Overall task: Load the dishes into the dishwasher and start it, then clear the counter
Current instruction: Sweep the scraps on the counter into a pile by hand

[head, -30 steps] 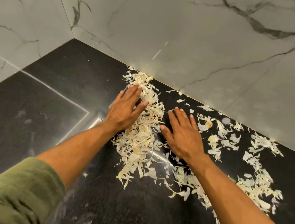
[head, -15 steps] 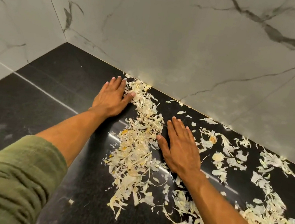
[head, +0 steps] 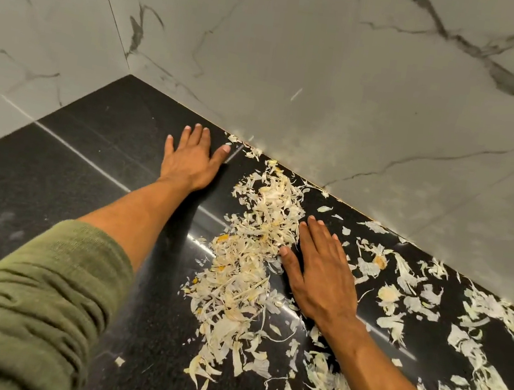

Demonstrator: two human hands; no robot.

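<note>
Pale, papery vegetable peels [head: 249,260] lie heaped in a long pile on the black stone counter [head: 52,186]. My left hand [head: 191,159] lies flat on the bare counter near the back wall, fingers straight, a little left of the pile's far end. Flat on the counter too, my right hand [head: 321,270] has its thumb and forefinger edge against the right side of the heap. More loose peels [head: 478,328] are scattered to the right of it, along the wall and toward the front right.
Marble-patterned wall tiles [head: 332,73] close off the counter at the back and on the left, meeting in a corner [head: 127,72]. The counter's left part is bare black stone with faint smudges.
My left hand has slid away from the peels, back and left toward the wall. The right hand has stayed against the pile. The view has shifted slightly.
</note>
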